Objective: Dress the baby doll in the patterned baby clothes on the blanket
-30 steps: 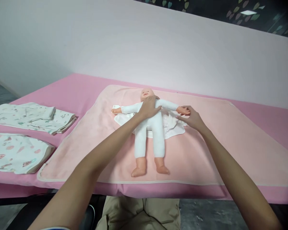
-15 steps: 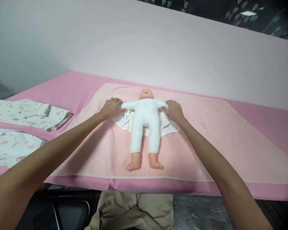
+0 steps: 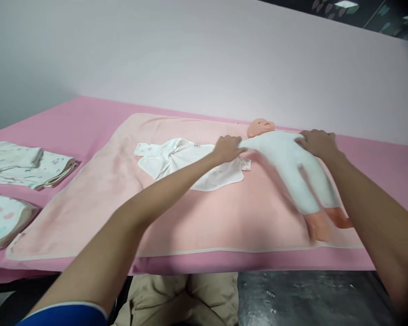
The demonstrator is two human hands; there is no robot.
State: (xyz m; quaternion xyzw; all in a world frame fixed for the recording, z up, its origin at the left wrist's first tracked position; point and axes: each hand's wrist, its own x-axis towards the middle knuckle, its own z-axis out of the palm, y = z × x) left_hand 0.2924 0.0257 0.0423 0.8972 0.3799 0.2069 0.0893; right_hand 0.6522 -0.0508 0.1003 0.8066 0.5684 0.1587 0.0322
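A baby doll (image 3: 285, 158) with a white cloth body hangs tilted between my hands, its legs swung toward the right and its feet blurred. My left hand (image 3: 227, 148) is closed around the end of one doll arm. The other arm is in the grip of my right hand (image 3: 319, 144), whose fingers partly hide it. Left of the doll, a small white baby shirt (image 3: 190, 158) lies spread and creased, with a little label at its neck. Both lie over a peach blanket (image 3: 204, 222).
Folded patterned baby clothes (image 3: 54, 170) and another folded printed cloth (image 3: 10, 217) lie at the left. The pink table cover (image 3: 88, 113) reaches back to a pale wall (image 3: 163, 59). A dark floor (image 3: 302, 294) shows below the table edge.
Both hands have carried the doll to the right, off the shirt, which now shows in full. The doll's body has tilted. The view has also shifted a little to the right.
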